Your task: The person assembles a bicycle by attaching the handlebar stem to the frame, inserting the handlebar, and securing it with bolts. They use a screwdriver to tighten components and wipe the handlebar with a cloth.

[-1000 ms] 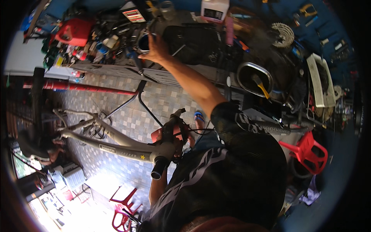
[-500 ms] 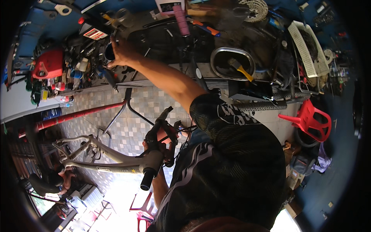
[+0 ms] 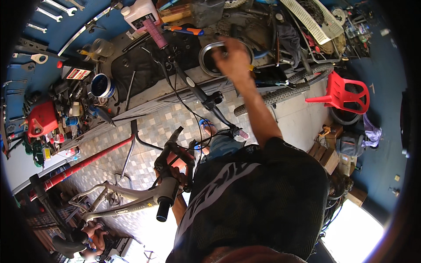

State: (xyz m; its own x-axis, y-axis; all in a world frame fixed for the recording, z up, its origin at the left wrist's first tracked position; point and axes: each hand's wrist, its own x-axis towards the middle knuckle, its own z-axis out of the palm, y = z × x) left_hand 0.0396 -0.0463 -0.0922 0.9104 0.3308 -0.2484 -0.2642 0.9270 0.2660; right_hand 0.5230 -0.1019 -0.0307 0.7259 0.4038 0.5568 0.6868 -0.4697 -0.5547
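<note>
My left hand (image 3: 180, 177), partly hidden, grips the black bicycle fork (image 3: 164, 161) beside the head tube of a beige bike frame (image 3: 139, 206). The steerer tube (image 3: 162, 211) sticks out of the head tube toward me. Above the oval metal basin (image 3: 203, 61) on the workbench, my right hand (image 3: 234, 59) is stretched out, its fingers apart and somewhat blurred. A bit of the brush's yellow handle (image 3: 251, 68) shows beside that hand; the rest is covered. A handlebar (image 3: 193, 85) with pink grips hangs on its cables between bench and frame.
On the bench are a blue-and-white tub (image 3: 102, 86), an orange-and-blue utility knife (image 3: 183, 30) and a cream plastic basket (image 3: 307, 19). A red stand tube (image 3: 83, 160) crosses the left. A red chair (image 3: 346, 94) and bike tyre (image 3: 272, 97) are at right.
My right hand has moved right along the bench, from the tub to above the basin. The view has shifted too. My left hand stays at the fork.
</note>
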